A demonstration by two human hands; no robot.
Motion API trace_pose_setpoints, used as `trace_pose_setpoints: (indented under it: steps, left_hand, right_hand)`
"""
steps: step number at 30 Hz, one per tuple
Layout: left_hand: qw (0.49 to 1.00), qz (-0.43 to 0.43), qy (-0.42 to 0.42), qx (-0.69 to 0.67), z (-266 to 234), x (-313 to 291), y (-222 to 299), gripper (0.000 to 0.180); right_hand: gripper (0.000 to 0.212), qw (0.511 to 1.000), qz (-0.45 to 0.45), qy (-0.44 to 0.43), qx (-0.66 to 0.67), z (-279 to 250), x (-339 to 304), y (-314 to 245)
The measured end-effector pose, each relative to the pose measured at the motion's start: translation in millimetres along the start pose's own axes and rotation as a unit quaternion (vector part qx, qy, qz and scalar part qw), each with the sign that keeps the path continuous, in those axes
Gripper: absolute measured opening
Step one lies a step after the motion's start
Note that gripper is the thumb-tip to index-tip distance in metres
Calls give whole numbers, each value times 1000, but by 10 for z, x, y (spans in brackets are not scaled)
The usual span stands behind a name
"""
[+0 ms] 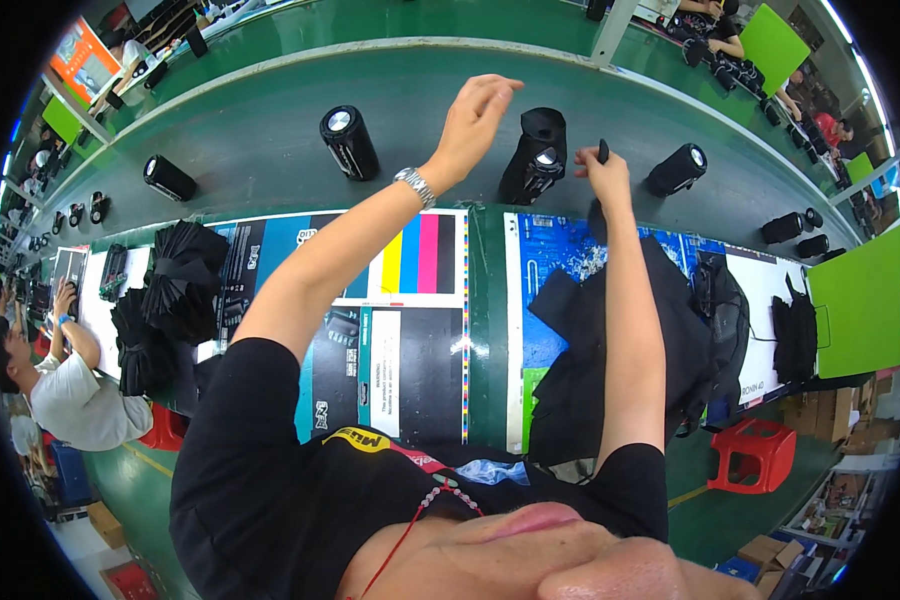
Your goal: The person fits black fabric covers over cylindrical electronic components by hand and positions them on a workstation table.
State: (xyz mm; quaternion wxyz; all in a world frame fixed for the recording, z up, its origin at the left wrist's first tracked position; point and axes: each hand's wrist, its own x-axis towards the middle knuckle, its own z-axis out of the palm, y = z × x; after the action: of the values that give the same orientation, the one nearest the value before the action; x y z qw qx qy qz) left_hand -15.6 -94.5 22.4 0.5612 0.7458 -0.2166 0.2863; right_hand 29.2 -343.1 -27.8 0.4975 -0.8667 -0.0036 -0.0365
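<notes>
A black cylindrical speaker [544, 172] stands on the green conveyor between my hands, partly wrapped in a black drawstring-like pouch [543, 126]. To its upper left, my left hand [478, 115] is raised with fingers stretched to the right and nothing visible in them. A metal watch circles that wrist. Just right of the wrapped speaker, my right hand [607, 175] is closed on a narrow black strip [603, 151], whose lower part is hidden. Below my right forearm lies a pile of black cloth pouches [590, 350] on the printed board.
More speakers stand on the belt: one left of centre [350, 143], one farther left [170, 178], one at right [677, 170]. Bundled black pouches [183, 270] lie at left. A co-worker [70, 385] sits at far left. A red stool [753, 455] stands at lower right.
</notes>
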Motion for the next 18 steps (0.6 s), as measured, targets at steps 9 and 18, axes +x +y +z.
trace_pose_setpoints:
  steps: [9,18]
  left_hand:
    - [857,-283,35,-429,689,-144,-305,69]
    - [867,-303,56,-391,941,-392,-613,58]
  right_hand:
    - [38,917,54,55,392,732,33,-547]
    - [22,910,14,117,398,851,33,45]
